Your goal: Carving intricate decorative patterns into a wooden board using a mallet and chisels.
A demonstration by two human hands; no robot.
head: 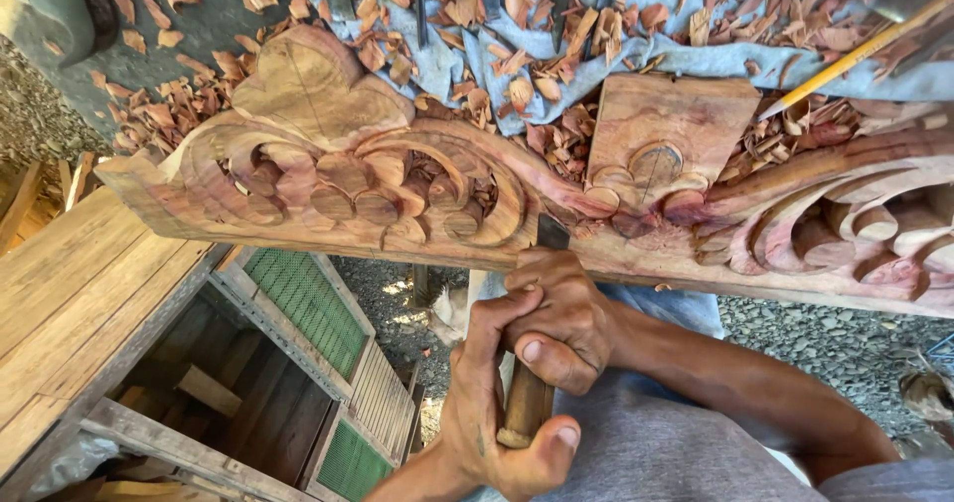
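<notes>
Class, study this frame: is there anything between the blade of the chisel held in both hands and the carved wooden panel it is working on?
Nothing visible. The left hand and right hand grip the chisel, whose blade meets the carved panel at its lower edge. Loose wood shavings lie higher up, away from the blade.

Outdoor carving bench in daylight, set over gravel ground.

The landmark is the blue-grey cloth (556, 50) spread along the top, strewn with reddish wood shavings (517, 5). Left of the cloth lies a grey slab (204, 25), also littered with shavings. Below and to the left of the cloth stands a plank-topped wooden table (70, 303), and beside it wooden frames with green mesh panels (308, 303). Grey gravel (825, 338) covers the ground below the cloth, sunlit in patches. A yellow pencil (855, 57) rests at the cloth's right end.
</notes>
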